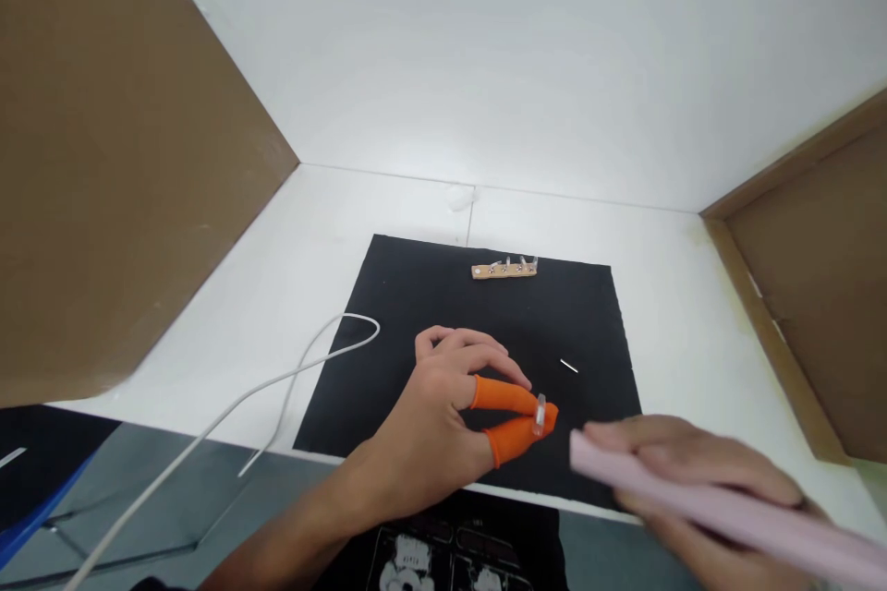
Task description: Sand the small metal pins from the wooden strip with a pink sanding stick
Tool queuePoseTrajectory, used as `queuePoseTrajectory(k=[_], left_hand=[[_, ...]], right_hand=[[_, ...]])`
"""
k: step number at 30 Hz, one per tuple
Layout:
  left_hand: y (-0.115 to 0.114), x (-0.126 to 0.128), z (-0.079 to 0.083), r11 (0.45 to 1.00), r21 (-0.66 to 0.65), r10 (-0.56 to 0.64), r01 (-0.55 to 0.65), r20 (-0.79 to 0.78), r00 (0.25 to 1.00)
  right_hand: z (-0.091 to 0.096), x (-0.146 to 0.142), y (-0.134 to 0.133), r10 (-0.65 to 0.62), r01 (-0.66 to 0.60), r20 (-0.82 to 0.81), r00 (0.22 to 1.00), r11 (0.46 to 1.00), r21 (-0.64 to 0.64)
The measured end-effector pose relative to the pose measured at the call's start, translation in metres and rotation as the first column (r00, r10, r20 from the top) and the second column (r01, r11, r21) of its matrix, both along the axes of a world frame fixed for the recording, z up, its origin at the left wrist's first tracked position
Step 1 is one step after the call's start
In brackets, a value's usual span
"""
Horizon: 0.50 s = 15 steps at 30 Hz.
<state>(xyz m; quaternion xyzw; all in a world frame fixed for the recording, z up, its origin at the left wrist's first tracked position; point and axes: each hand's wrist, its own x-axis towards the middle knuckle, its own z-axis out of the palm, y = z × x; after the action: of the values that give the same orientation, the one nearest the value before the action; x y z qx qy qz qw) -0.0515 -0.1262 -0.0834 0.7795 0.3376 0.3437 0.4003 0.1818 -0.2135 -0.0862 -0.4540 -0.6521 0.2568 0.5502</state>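
Orange finger cots [504,394] cover the thumb and index finger of my left hand [433,411]. Between those two fingertips I pinch a small clear plastic piece [540,415] above the black mat [430,295]. My right hand [699,452], at the lower right, is closed around a long pale pink bar-like object [748,512], whose kind I cannot make out. Its blunt end points towards my left fingertips, apart from the clear piece. A short thin metal pin [569,367] lies on the mat beyond my hands.
A small wooden strip [503,271] bearing several clear pieces lies at the mat's far edge. A white cable [277,379] loops over the left side. Brown panels stand at left [139,157] and right [818,231], with a white wall [485,46] behind.
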Motion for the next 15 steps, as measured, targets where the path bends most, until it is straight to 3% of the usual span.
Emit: queuePoseTrajectory(k=[3,4,8,10,15], left_hand=[[0.002,0.0,0.002,1.0,-0.003,-0.01,0.01,0.007,1.0],[0.004,0.0,0.003,1.0,0.009,-0.007,0.007,0.014,1.0],[0.013,-0.002,0.008,0.995,0.098,0.01,-0.011,0.017,1.0],[0.018,-0.003,0.012,0.991,0.131,0.005,-0.006,0.01,1.0],[0.024,-0.004,0.019,0.987,0.158,-0.004,-0.005,0.058,0.998]], right_hand=[[-0.013,0.006,0.003,-0.194,0.198,-0.19,0.962,0.98,-0.002],[-0.015,0.007,0.003,-0.202,0.208,-0.195,0.96,0.978,0.01],[-0.007,0.004,0.004,-0.001,-0.001,0.032,0.999,0.999,0.051],[-0.001,0.0,0.006,0.035,-0.04,0.061,0.998,0.996,0.082],[0.004,0.001,0.016,-0.216,0.252,-0.212,0.953,0.955,0.157]])
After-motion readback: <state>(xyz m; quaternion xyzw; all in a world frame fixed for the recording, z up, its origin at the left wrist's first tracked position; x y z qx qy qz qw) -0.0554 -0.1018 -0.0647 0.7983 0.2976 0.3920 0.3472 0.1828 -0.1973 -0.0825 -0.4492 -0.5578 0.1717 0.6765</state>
